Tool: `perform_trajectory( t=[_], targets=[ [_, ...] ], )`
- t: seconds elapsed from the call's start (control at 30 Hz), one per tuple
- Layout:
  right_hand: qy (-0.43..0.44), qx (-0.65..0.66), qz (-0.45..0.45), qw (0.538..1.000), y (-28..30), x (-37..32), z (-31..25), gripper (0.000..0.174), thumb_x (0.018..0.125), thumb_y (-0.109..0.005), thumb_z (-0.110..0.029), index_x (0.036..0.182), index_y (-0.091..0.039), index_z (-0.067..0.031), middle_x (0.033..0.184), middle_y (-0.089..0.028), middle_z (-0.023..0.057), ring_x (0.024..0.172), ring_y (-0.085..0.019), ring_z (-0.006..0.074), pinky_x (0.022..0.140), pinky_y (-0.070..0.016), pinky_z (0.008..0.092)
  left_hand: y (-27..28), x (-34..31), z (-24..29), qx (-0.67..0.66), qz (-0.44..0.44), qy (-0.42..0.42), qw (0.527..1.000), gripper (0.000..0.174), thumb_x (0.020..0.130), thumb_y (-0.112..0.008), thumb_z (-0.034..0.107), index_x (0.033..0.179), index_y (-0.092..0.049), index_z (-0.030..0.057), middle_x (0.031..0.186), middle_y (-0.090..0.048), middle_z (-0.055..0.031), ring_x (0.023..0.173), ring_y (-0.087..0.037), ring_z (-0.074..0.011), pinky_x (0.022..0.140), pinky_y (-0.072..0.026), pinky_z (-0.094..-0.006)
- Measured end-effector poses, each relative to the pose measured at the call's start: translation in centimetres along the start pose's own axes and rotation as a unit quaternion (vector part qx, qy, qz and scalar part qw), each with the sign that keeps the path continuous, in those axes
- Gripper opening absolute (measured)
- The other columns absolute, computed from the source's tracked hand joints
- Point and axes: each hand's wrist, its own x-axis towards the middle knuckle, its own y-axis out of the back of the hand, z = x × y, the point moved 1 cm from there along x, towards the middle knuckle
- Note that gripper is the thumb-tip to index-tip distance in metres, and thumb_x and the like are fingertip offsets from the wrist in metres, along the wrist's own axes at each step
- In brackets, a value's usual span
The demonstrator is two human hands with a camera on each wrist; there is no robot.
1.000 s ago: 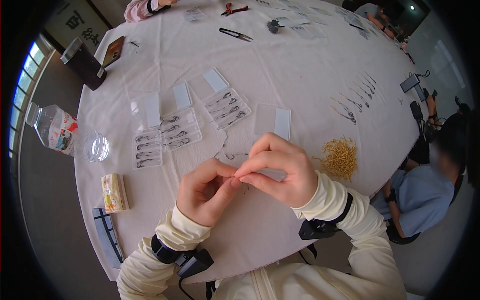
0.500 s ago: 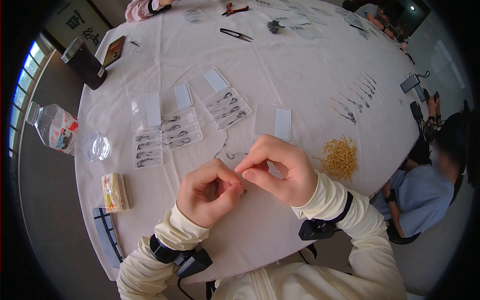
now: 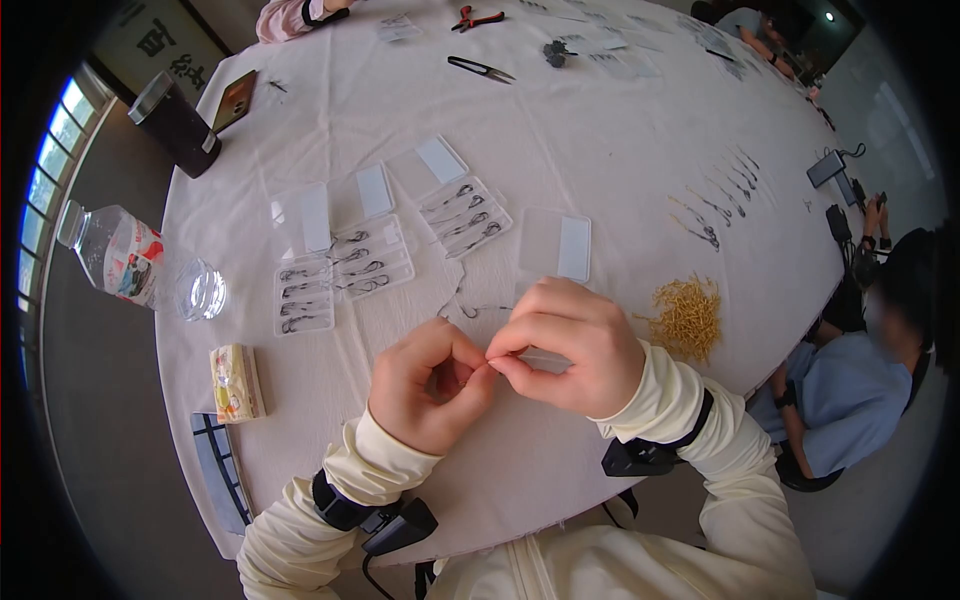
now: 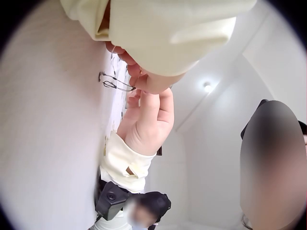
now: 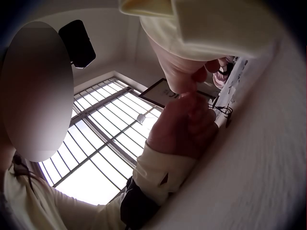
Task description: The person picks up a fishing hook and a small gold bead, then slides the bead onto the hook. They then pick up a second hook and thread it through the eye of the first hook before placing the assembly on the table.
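Note:
My left hand (image 3: 430,385) and right hand (image 3: 575,345) meet fingertip to fingertip above the near part of the table. Between them they pinch a thin dark looped line (image 4: 115,85), whose loops hang out below the fingers in the left wrist view. The left fingers are curled in, thumb against index finger. On the right, thumb and index tips press together right at the left thumb. The pinched end itself is hidden by the fingertips. Beyond the hands a dark strand (image 3: 462,300) lies on the cloth, near an open clear box (image 3: 540,240).
Clear plastic boxes (image 3: 303,322) with dark looped lines in compartments lie left of centre. Gold-coloured small pieces (image 3: 685,320) are heaped at right, below a row of dark-looped pieces (image 3: 710,235). A bottle (image 3: 130,255), a tissue pack (image 3: 235,383) and thread snips (image 3: 480,69) stand or lie around.
The right fingertips, slightly apart from the left hand half a second ago, are back against the left thumb. A dark bit below the left thumb has gone from the head view, which shifted slightly.

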Motion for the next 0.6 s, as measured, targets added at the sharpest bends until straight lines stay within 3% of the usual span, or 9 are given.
perform_trajectory(
  t=[0.27, 0.37, 0.43, 0.6],
  targets=[
    [-0.028, -0.007, -0.006, 1.000, -0.56, -0.50, 0.18, 0.017, 0.071, -0.068, -0.002, 0.079, -0.056, -0.0094, 0.077, -0.054, 0.0009, 0.064, -0.055, 0.0192, 0.064, -0.0440, 0.0319, -0.15, -0.05, -0.47, -0.048, 0.019, -0.001, 0.999, 0.010, 0.082, -0.067, 0.004, 0.078, -0.058, 0.0042, 0.072, -0.054, 0.0014, 0.060, -0.045, -0.0036, 0.054, -0.0373, -0.0208],
    [-0.038, 0.007, -0.007, 0.999, -0.33, -0.43, 0.11, 0.018, 0.071, -0.067, -0.001, 0.080, -0.055, -0.0087, 0.077, -0.053, 0.0023, 0.065, -0.056, 0.0203, 0.063, -0.0445, 0.0319, 0.00, -0.08, -0.39, -0.051, 0.013, -0.010, 0.999, 0.009, 0.085, -0.065, 0.004, 0.080, -0.058, 0.0044, 0.073, -0.054, 0.0032, 0.062, -0.044, -0.0021, 0.055, -0.0365, -0.0196],
    [-0.046, 0.015, -0.029, 0.998, -0.03, -0.27, 0.00, 0.015, 0.073, -0.065, 0.006, 0.082, -0.057, -0.0029, 0.080, -0.055, 0.0061, 0.068, -0.058, 0.0171, 0.061, -0.0481, 0.0264, 0.02, -0.12, -0.10, -0.090, 0.017, 0.001, 0.996, 0.007, 0.088, -0.064, 0.004, 0.083, -0.057, 0.0041, 0.075, -0.055, 0.0043, 0.065, -0.044, -0.0017, 0.057, -0.0365, -0.0185],
    [-0.082, 0.090, -0.006, 0.993, -0.27, 0.07, -0.20, 0.011, 0.078, -0.067, 0.000, 0.082, -0.058, -0.0050, 0.079, -0.055, 0.0038, 0.065, -0.058, 0.0154, 0.057, -0.0479, 0.0282, -0.03, -0.06, 0.51, -0.139, 0.027, 0.018, 0.990, 0.008, 0.088, -0.063, 0.004, 0.084, -0.056, 0.0040, 0.078, -0.053, 0.0028, 0.070, -0.044, -0.0044, 0.064, -0.0365, -0.0206]
  ],
)
